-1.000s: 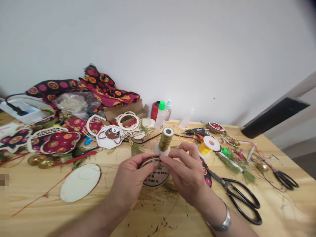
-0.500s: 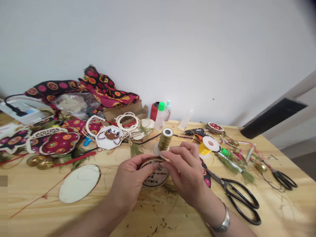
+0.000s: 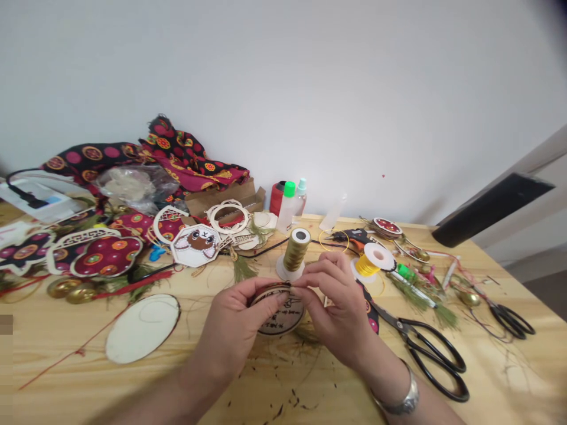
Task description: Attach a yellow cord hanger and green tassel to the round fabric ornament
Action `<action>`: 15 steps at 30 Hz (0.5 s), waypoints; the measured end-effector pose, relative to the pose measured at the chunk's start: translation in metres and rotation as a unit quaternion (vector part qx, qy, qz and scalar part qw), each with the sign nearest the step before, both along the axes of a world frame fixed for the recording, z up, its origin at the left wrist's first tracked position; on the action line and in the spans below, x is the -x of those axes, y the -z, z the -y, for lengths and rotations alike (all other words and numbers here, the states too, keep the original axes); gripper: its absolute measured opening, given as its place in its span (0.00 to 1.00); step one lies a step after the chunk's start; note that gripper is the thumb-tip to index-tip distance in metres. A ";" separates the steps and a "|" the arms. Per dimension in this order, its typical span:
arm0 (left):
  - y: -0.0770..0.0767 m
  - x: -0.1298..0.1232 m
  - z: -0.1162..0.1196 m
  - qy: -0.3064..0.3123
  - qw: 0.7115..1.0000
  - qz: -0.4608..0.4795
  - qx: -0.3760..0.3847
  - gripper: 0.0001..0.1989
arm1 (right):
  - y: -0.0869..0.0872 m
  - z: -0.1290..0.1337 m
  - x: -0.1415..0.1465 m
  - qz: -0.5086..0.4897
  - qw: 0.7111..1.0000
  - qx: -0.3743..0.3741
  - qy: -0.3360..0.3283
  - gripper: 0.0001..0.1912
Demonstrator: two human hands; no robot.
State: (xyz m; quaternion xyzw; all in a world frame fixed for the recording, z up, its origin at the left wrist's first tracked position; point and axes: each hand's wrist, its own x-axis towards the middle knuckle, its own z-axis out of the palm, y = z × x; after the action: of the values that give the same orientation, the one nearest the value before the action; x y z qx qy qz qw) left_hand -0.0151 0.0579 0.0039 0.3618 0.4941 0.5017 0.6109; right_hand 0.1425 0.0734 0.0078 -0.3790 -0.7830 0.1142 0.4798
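My left hand (image 3: pixel 237 316) grips a round wooden disc (image 3: pixel 283 319) by its left and upper edge, thumb on the face. Dark written characters cover the side of the disc turned to me. At the disc's upper right edge, my right hand (image 3: pixel 336 301) pinches with thumb and fingertips; what lies between them is too small to make out. Just behind the hands stands a spool of olive thread (image 3: pixel 295 254) on a white base. Some olive thread shows below the disc, and a patterned cloth piece (image 3: pixel 371 310) is partly hidden by my right hand.
Black-handled scissors (image 3: pixel 429 354) lie on the right, with a yellow cord spool (image 3: pixel 370 262) and a glue gun (image 3: pixel 354 236) behind. A white oval piece (image 3: pixel 144 327) rests at left. Bottles (image 3: pixel 287 208), decorated ornaments (image 3: pixel 195 245) and patterned fabric (image 3: pixel 186 156) line the back.
My right hand has drawn slightly down and left, its fingers closing nearer to the disc's edge. The left hand keeps its hold on the disc.
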 end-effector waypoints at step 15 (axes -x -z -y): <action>-0.005 -0.002 0.005 0.012 0.997 -0.063 -0.031 0.07 | -0.007 0.001 0.000 -0.160 0.890 0.426 -0.028 0.09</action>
State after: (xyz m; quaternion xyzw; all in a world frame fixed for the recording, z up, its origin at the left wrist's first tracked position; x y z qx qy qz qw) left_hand -0.0130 0.0530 0.0090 0.4178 0.5114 0.4852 0.5731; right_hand 0.1426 0.0722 0.0149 -0.5014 -0.5821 0.5091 0.3880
